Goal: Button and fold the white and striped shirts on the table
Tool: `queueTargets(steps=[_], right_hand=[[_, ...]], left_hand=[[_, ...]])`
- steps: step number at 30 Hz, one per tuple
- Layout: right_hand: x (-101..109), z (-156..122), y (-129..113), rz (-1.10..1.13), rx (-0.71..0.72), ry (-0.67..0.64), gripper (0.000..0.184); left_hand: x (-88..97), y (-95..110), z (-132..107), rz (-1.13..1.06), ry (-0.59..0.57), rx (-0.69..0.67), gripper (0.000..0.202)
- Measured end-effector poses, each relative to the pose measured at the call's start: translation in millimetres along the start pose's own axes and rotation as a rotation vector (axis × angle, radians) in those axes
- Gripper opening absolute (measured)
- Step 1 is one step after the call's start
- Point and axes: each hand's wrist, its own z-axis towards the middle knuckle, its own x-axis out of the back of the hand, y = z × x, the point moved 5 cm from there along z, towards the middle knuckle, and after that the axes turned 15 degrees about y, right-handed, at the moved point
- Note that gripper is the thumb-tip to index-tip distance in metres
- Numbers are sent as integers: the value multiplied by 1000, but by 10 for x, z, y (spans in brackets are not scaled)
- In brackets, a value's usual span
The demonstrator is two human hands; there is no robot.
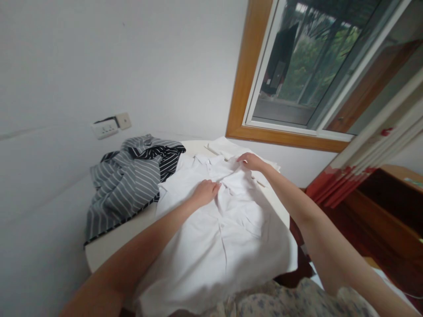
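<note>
A white button-up shirt [228, 237] lies spread front-up on a small white table [112, 242], its hem hanging over the near edge. My left hand [205, 192] rests on the shirt's chest near the placket, fingers curled and pressed on the cloth. My right hand [250, 161] lies further back at the collar area, fingers bent and pinching the white fabric there. Both forearms reach in from the bottom of the view.
A heap of grey and black striped garments [132, 180] sits on the table's left side against the wall. A wall socket [105, 128] is above it. A wood-framed window [297, 88] is at right, with a curtain [363, 158] and wooden furniture [390, 198] below.
</note>
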Motion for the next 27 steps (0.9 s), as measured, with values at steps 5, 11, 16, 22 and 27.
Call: queueTargets(steps=[5,11,16,22,27], right_hand=[[-117,46,-136,-175,138,-122,36],[-36,-40,66,-270,104,-39,26],[29,-7,382,-287,-77,60,27],[-89,151,597,-257,-318,83,30],[-215,256,698,-247,-457,89,34]], left_hand=[[-184,122,63,-360,-153,195,25],[-102,187,-93,-973,-179,585,37],[-41,237,-230,-1210,-313,772,50],[6,237,-327,-1074,-428,867,61],[84,97,-422,-808,-509,804,35]])
